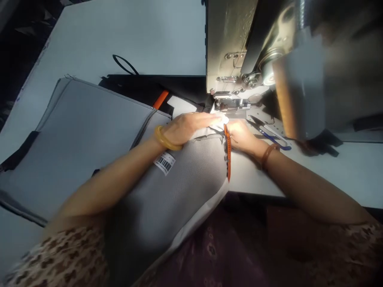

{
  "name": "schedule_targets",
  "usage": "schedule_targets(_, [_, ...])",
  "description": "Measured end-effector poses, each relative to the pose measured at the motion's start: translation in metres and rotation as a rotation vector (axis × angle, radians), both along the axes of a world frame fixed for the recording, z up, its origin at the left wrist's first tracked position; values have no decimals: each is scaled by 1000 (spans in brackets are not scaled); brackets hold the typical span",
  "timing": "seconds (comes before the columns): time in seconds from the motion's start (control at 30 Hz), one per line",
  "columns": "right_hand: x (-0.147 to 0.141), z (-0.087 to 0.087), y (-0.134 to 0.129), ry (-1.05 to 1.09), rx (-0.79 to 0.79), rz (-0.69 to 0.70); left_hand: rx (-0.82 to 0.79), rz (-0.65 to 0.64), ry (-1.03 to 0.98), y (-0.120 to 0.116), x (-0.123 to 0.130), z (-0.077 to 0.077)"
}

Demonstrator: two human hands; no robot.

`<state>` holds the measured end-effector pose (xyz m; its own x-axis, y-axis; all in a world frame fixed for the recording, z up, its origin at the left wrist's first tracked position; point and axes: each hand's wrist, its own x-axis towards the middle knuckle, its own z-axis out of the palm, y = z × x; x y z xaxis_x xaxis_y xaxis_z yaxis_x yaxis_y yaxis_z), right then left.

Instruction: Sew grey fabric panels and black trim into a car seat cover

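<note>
A large grey mesh fabric piece (191,175) with white edging and a barcode label (164,162) drapes over the table's front edge. Along its right side runs an orange trim strip (229,155). My left hand (187,126), a yellow bangle at its wrist, lies on top of the fabric with fingers stretched toward the sewing machine's presser foot (230,104). My right hand (241,135) is closed at the fabric's orange-trimmed edge, just in front of the foot; its fingertips are partly hidden. White material shows between the hands under the bright lamp light.
The sewing machine head (230,44) rises at the upper right, with a blurred grey and orange object (302,83) before it. Thread snips (271,137) with blue handles lie right of my right hand. Grey panels (89,107) and black fabric (143,85) cover the white table (134,28) on the left.
</note>
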<state>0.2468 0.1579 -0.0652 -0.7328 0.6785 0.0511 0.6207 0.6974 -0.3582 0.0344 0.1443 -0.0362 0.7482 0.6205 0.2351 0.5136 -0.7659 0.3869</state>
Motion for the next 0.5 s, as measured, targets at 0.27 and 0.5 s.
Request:
schedule_targets(0.27, [-10, 12, -5, 154, -150, -26, 20, -124, -55, 13, -7, -6])
schedule_targets(0.5, [-2, 20, -20, -92, 108, 105, 160, -281, 130, 19, -7, -4])
